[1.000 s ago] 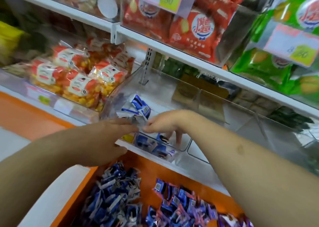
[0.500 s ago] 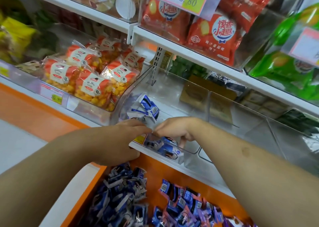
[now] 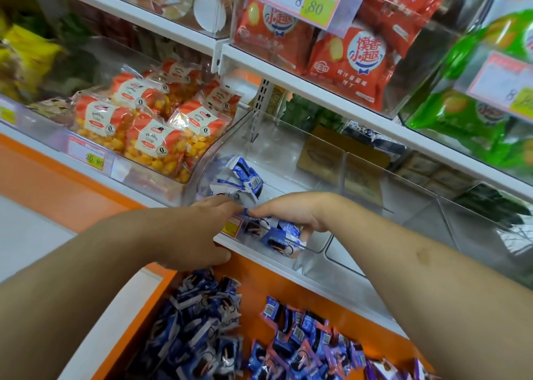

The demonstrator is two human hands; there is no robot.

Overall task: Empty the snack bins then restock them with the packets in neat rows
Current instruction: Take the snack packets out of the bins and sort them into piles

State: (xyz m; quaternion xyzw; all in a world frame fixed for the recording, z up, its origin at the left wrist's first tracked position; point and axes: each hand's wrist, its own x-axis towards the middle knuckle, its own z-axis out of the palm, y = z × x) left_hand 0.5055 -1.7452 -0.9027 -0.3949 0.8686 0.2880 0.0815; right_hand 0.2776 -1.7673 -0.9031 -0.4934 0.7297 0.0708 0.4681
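Snacks on your far left: yellow bags [image 3: 27, 52] sit in a blurry bin at the edge.
Next bin: orange crisp bags [image 3: 150, 125] fill it, with a price tag [image 3: 90, 156] on the front that reads 20.80.
Your left hand [image 3: 199, 232]: it is at the front lip of the clear bin [image 3: 314, 244]. Its fingertips reach in and meet your other hand over a small blue packet. The fingers are bent, but you cannot see for sure if they pinch it.
Blue packets in the bin [image 3: 245, 177]: a few lie loose at the back left. More lie at the front, under your right hand.
Your right hand [image 3: 291, 212]: it is inside the bin, palm down. Its fingers curl round the front blue packets [image 3: 281, 235].
In the way: your two arms cross the view and hide part of the bin floor and front edge.
Above: red bags [image 3: 354, 59] sit on the higher shelf, behind a tag [image 3: 308, 0] that says 8.80.
Far right: green bags [image 3: 467, 120] fill the top bin.
Below: a big pile of blue packets [image 3: 230, 336] lies on the orange ledge [image 3: 288, 281] under the shelf, well apart from the bin.
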